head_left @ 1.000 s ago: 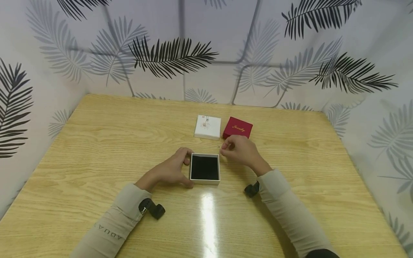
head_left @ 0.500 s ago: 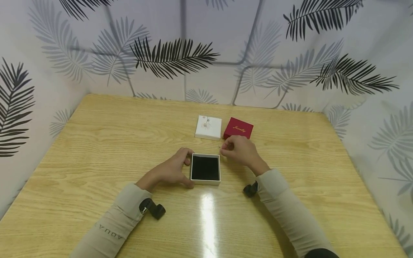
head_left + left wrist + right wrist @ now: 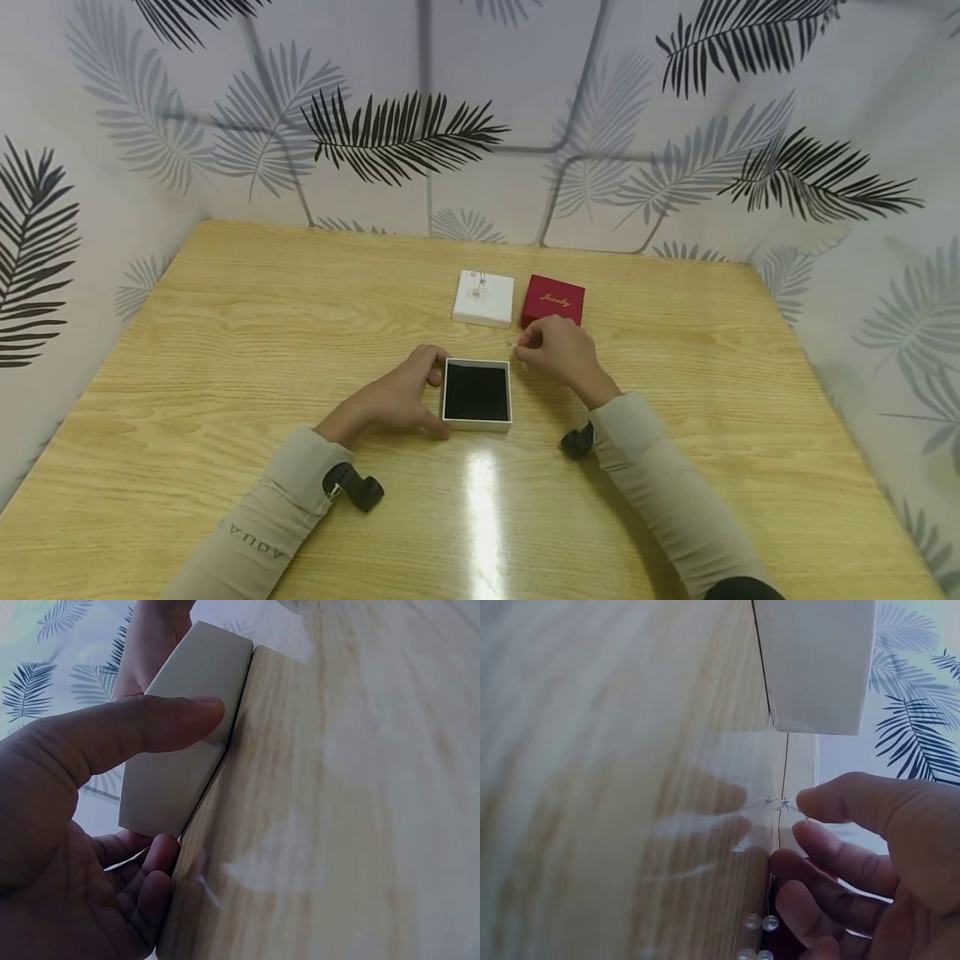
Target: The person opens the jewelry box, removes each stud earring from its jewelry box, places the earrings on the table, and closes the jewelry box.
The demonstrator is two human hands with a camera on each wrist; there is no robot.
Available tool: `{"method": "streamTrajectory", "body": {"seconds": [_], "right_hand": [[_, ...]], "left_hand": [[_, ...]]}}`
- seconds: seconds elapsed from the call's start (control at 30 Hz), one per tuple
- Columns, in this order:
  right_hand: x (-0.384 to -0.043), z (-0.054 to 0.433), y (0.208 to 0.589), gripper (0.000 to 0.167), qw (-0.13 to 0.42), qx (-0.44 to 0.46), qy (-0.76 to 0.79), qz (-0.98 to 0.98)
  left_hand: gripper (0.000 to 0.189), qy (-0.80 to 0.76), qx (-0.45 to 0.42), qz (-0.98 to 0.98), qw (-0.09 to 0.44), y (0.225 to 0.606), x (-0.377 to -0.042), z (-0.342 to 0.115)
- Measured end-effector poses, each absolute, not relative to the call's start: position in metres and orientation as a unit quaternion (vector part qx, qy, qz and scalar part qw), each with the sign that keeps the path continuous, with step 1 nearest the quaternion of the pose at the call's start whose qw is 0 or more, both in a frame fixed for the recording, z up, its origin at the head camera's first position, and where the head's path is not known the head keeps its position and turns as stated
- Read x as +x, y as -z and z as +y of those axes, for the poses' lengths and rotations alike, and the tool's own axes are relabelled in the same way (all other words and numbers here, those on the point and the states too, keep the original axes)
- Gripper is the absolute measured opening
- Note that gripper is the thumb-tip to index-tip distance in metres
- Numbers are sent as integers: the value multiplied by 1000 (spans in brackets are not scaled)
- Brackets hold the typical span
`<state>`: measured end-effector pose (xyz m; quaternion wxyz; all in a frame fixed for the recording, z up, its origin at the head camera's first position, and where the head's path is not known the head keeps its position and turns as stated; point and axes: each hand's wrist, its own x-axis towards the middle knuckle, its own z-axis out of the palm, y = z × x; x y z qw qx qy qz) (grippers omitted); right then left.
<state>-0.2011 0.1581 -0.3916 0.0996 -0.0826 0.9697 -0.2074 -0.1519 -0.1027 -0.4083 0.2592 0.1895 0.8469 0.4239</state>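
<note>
My left hand [image 3: 405, 390] holds a white open-topped box [image 3: 477, 425] by its left side, thumb on the front wall and fingertips at the back corner. A black pad [image 3: 477, 392] fills the box. Past its back right corner, my right hand [image 3: 558, 346] pinches a thin piece of jewelry with a small clear star [image 3: 784, 803] between thumb and forefinger, low over the table. The other fingers curl beneath. Small pearl beads [image 3: 770, 923] show near those fingers in the right wrist view, close to the tabletop.
Behind the open box lies a white box lid [image 3: 483, 296] with a printed flower design. To its right stands a red box [image 3: 555, 298] marked "Jewelry", its front partly covered by my right hand. The wooden table [image 3: 262, 333] meets a leaf-patterned wall covering behind.
My right hand shifts very slightly at the same spot, and the red box behind it has turned a little. The left hand and open box stay put.
</note>
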Motion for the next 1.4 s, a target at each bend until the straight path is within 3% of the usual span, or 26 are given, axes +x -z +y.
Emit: {"method": "streamTrajectory", "body": {"seconds": [0.7,0.97,1.4], "right_hand": [[-199,156,391,14,89,-64,198,974],[-198,163,371,18,41,-72,215,973],[-201,158,365,13,17,-106,234,966]], "left_hand": [[97,-430,191,845,255,410,-150,-101],[96,-424,191,848,252,411,-150,-102],[96,-426,195,848,246,414,-150,-102]]}}
